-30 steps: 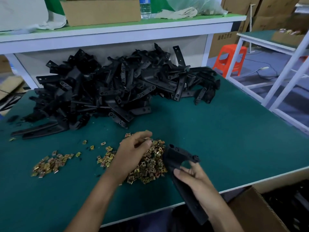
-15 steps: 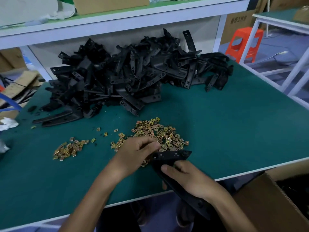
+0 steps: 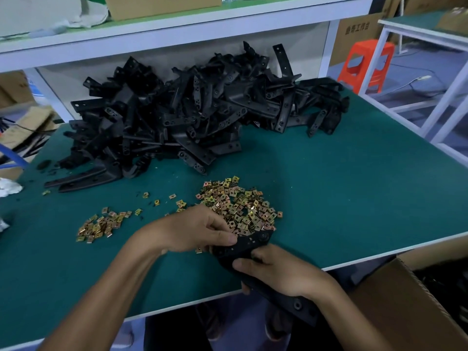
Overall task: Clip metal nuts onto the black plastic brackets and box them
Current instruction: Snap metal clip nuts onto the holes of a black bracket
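Over the table (image 3: 329, 198) edge, right hand (image 3: 283, 273) grips the bracket (image 3: 244, 247); curled left hand (image 3: 200, 230) pinches its end.

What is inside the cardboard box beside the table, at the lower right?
Inside the cardboard box only a dark corner shows, with black shapes that may be brackets. Its near wall and the picture's edge hide the rest, so how full it is cannot be told.

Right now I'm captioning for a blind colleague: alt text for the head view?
A right hand grips a black bracket at the near edge of the green table while the left hand pinches its upper end beside a pile of metal nuts. A bracket heap lies behind.
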